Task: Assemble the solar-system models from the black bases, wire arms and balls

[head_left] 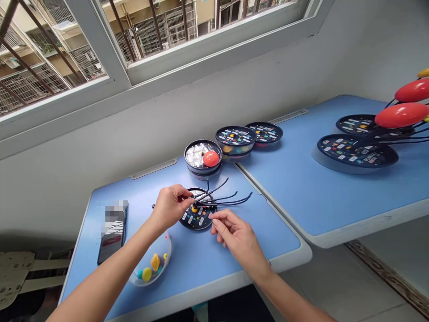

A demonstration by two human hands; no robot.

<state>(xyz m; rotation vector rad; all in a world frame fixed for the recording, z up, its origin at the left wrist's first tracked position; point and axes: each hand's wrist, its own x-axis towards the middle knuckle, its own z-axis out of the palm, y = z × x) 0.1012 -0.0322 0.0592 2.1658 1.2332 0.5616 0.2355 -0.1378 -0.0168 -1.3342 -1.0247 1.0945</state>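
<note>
A round black base [197,220] printed with planets and white labels lies on the blue desk. From a small yellow piece [194,209] at its centre, several thin black rods [231,199] fan out to the right, their tips bent upward. My left hand [172,203] is closed in a pinch on the rods' gathered ends above the centre. At the base's right edge, my right hand [233,230] has thumb and forefinger pressed together; what they hold, if anything, is too small to make out. A clear plastic bowl [168,250] with small coloured balls and a yellow ringed planet [155,262] sits beneath my left forearm.
A phone [114,237] lies at the left. Behind the base stand stacked round cases [203,172], a red half-ball [211,158] on top, and more black discs [236,135]. On the right desk [284,201] are models with black bases [355,152] and red balls [400,115].
</note>
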